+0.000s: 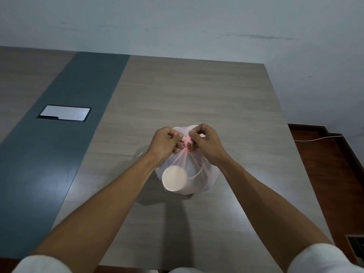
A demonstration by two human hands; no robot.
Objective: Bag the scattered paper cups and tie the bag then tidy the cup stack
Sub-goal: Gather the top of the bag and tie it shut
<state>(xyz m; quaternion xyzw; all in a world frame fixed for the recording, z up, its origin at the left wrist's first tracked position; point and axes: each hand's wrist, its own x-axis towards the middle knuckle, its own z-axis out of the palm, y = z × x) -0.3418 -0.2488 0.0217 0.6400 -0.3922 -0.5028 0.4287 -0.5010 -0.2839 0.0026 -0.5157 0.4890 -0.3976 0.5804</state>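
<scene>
Mid-frame, left hand [167, 141] and right hand [204, 140] pinch the pink plastic bag [204, 174] neck together; cinch that knot low, evenly.

Head-worn camera looks steeply down, close over the table [216, 95].

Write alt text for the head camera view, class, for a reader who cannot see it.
Two bare hands, left hand and right hand, pinch the gathered neck of a thin pinkish plastic bag holding paper cups, on a wood-grain table. A metal cover plate sits in the table's dark strip.
</scene>
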